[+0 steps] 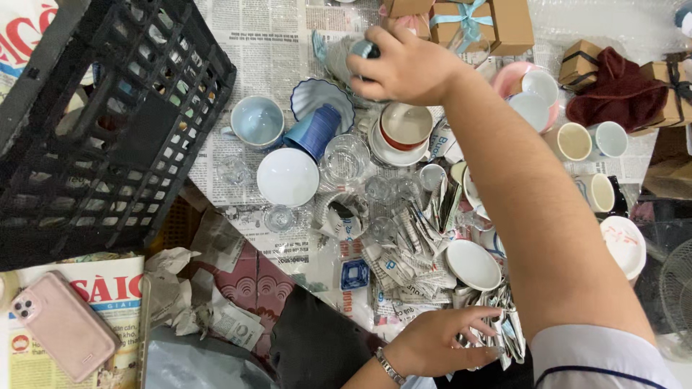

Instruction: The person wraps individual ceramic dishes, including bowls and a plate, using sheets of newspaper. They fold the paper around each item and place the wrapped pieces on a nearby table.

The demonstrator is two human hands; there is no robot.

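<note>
Head view, right hand [407, 68] gripping small cup [365, 49], left hand [440, 338] on newspaper wrapping [497, 317]

Right hand [404, 68] stretched far forward, arm fully extended, fingers [375, 39] curled down in a grip. Left hand [440, 342] sits low and close, wrist banded, fingers [479, 315] spread.

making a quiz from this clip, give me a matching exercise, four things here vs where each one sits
Things:
1 black crate
2 pink phone
3 dark red cloth
4 blue ribbed cup

Places:
a lower left, on newspaper
b upper left
c lying on its side by the scalloped dish
d upper right, among the brown boxes

Pairs: 1-b, 2-a, 3-d, 4-c
</note>
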